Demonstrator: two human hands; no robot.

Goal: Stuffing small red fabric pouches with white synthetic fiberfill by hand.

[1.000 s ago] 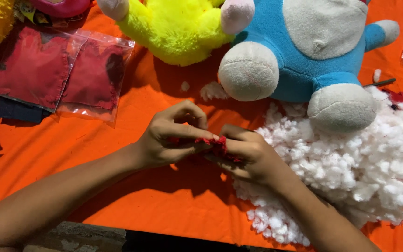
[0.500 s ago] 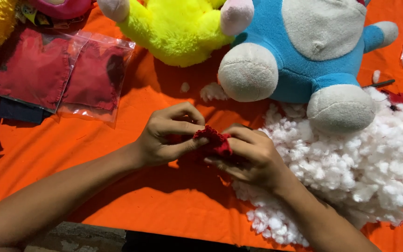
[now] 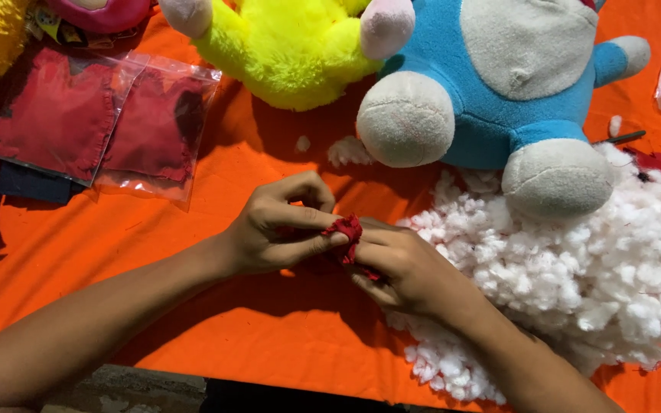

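Since the earlier frame, both hands barely shifted: left hand and right hand pinch a small red fabric piece above the orange tabletop, where loose white stuffing could snag it.

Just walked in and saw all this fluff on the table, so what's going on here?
A person is pinching a small red fabric piece between the left hand and the right hand, over an orange tablecloth. A pile of white stuffing lies beside the right hand. A blue plush toy and a yellow plush toy lie behind, with bagged red fabric to the left.
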